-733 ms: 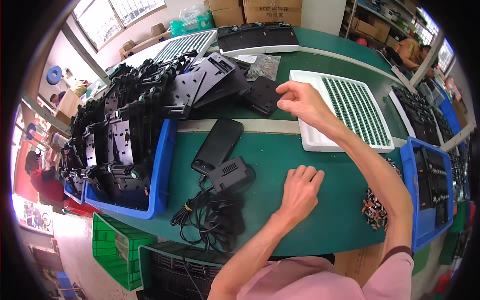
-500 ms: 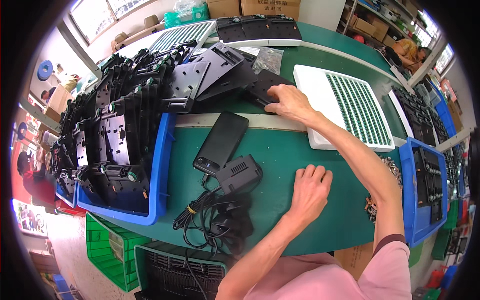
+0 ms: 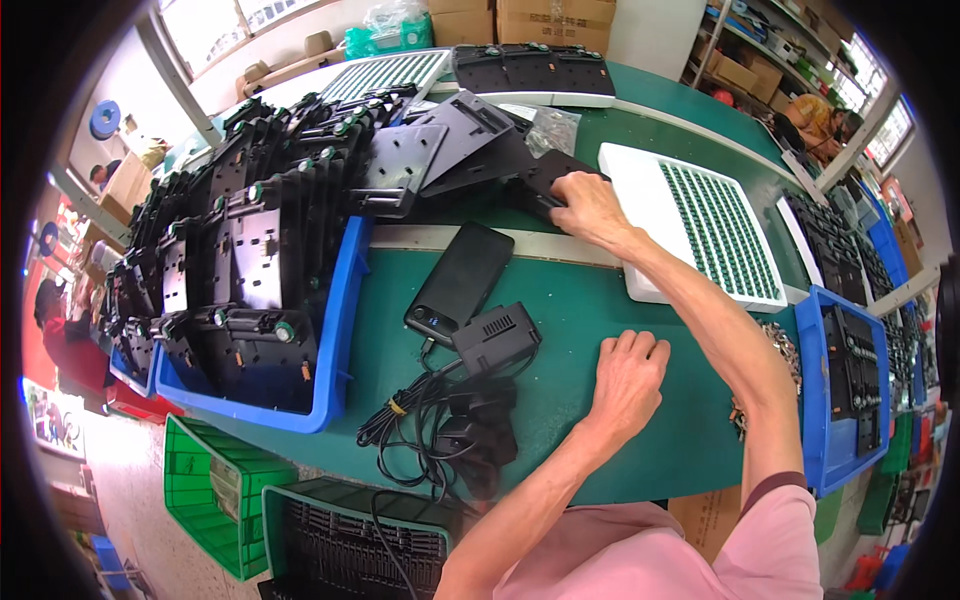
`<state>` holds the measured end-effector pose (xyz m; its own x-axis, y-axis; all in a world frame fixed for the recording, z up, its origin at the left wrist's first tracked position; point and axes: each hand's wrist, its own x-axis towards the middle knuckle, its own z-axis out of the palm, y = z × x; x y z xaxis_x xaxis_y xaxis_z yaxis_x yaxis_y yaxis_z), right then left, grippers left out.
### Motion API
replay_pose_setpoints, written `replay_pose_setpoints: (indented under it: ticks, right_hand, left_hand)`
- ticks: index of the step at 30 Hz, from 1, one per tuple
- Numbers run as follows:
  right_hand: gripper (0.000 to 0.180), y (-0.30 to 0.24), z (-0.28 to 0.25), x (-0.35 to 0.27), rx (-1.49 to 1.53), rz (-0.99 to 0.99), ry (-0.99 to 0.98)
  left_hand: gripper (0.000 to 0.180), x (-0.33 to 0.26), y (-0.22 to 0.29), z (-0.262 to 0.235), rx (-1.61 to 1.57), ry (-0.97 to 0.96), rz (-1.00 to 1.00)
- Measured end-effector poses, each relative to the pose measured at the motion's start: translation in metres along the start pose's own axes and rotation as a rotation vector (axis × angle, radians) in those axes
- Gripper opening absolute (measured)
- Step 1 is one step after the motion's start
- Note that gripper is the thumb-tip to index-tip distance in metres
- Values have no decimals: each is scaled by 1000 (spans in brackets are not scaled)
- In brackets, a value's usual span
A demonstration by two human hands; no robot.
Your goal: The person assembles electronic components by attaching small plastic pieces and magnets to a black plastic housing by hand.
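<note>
A flat black plastic part point(image 3: 545, 180) lies on the green table point(image 3: 570, 310), just above the centre of the frame, and the right hand point(image 3: 590, 205) rests on its right end with fingers curled over its edge; whether it is already gripped or only touched cannot be told. The part is not lifted. The left hand point(image 3: 628, 378) lies flat, palm down and fingers loosely together, on bare table at lower centre, holding nothing.

As a judgement, the work is at a pick-up: one part is being taken from the loose black plates point(image 3: 440, 150) lying to its left, while a blue bin point(image 3: 340, 330) at the left of the frame holds many black parts stood on edge.

Room is tight around the part: the white tray of small green pieces point(image 3: 700, 225) sits just right of the right hand, and a clear bag point(image 3: 550, 128) lies just above. Open table lies below, between a dark phone point(image 3: 460, 280), a black adapter point(image 3: 497, 338) with tangled cables point(image 3: 430, 420), and the left hand.
</note>
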<state>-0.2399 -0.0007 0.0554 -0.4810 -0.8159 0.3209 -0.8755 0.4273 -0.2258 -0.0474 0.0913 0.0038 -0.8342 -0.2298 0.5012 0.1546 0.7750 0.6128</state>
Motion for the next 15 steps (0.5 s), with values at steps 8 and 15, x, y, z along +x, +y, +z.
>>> replay_pose_setpoints:
  ticks: [8, 15]
  right_hand:
    - [26, -22, -84, -42, 46, -5, -53]
    - [31, -28, -178, -105, 663, 235, -121]
  left_hand:
    - [33, -1, -4, 4, -67, 73, -32]
    - [80, 14, 4, -23, -187, 431, -76]
